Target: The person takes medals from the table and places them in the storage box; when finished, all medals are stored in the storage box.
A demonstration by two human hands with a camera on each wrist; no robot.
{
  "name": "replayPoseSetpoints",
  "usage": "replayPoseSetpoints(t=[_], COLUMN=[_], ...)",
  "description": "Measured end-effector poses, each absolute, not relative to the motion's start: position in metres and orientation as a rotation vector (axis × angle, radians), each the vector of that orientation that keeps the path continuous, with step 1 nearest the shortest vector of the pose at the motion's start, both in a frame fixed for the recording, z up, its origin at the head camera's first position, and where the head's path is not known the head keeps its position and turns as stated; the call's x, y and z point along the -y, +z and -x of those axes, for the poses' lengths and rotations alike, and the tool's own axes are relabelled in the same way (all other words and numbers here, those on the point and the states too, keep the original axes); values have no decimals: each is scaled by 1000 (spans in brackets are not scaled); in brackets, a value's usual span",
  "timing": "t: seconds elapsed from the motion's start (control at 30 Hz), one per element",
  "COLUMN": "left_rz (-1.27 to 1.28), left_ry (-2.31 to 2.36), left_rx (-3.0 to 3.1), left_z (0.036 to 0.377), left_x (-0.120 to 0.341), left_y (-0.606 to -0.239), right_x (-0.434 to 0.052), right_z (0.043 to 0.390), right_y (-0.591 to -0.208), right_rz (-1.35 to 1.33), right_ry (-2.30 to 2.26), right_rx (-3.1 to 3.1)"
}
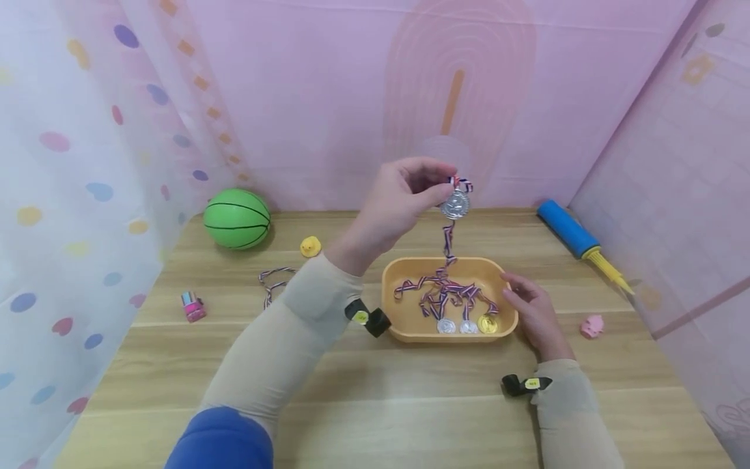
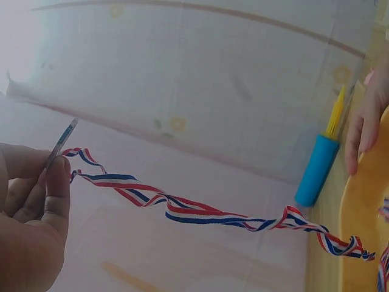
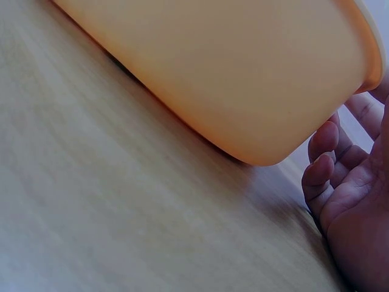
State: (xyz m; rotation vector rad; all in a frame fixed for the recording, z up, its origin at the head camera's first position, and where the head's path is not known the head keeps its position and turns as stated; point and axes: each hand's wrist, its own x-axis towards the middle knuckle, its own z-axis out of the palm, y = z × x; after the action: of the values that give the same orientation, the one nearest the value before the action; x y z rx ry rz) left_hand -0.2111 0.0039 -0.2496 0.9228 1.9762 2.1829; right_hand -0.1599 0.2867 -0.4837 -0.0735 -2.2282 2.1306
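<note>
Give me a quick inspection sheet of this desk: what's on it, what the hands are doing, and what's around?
Surface: wooden table, light grain.
Job's things: silver medal held up above the yellow tub; its striped ribbon trails down into the tub, where three more medals lie.
Clutter: green ball, rubber duck, loose ribbon, pink toy car, pink pig, blue pump.
Hands: left hand pinches the medal; right hand rests by the tub's right side, fingers relaxed.
Cables: nothing seen.
Surroundings: pink backdrop, dotted curtain.
</note>
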Motion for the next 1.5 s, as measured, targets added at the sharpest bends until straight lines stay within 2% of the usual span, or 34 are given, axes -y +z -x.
replayPoseSetpoints(t=[0.27,0.43,0.8,1.17,1.5], left_rz=[-833,-759,-440,-350,-328], left_ry=[2071,2037,1851,1767,1497], left_rx=[-1957,-1973,-2280,-2366,-2386], left_z=[206,210,221,223,214], left_x=[-49,-58,-23,18,22], left_y=[-266,-287,-355,-375,-400], right_x=[-278,-275,-276,-278,-276], right_z=[158,160,159,157,158], right_y=[-485,-484,-485,-483,-483], right_rz=[91,65,5,65,1], right_ry=[2107,2119,2181,2155,2204], right_rx=[2281,2265,2183,2246,2157])
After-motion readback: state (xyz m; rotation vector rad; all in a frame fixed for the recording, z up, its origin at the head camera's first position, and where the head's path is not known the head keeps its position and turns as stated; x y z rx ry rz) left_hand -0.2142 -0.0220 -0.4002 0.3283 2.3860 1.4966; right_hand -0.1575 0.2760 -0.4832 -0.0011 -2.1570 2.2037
